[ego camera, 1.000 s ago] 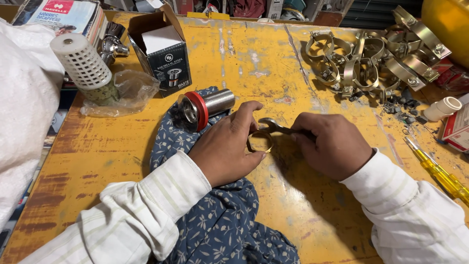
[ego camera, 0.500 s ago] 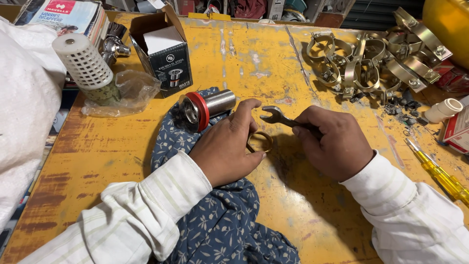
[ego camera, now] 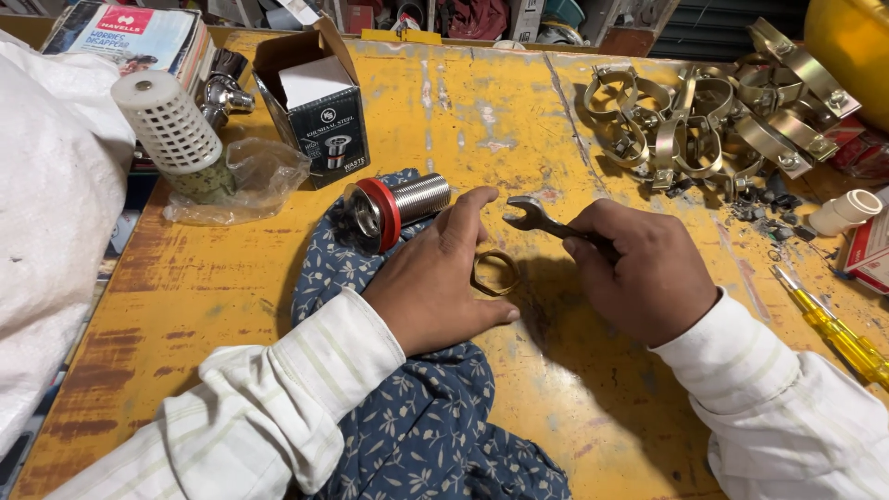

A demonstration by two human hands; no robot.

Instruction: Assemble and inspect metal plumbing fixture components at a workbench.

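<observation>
My left hand (ego camera: 437, 282) rests on the yellow table (ego camera: 231, 306), its fingers curled around a brass hexagonal nut (ego camera: 494, 271) that lies flat on the surface. My right hand (ego camera: 642, 268) grips a small open-ended spanner (ego camera: 532, 218), whose jaw points left, just above the nut and apart from it. A chrome threaded fitting with a red ring (ego camera: 394, 208) lies on a blue flowered cloth (ego camera: 417, 417) just beyond my left hand.
A heap of metal pipe clamps (ego camera: 704, 120) sits at the back right. A yellow-handled screwdriver (ego camera: 833, 329) lies at the right edge. A small open black box (ego camera: 319, 106), a white perforated strainer (ego camera: 171, 130) in a plastic bag and a white sack (ego camera: 46, 231) stand to the left.
My right hand has lifted the spanner off the nut and drawn it up and to the right. The nut now lies uncovered by my left fingers.
</observation>
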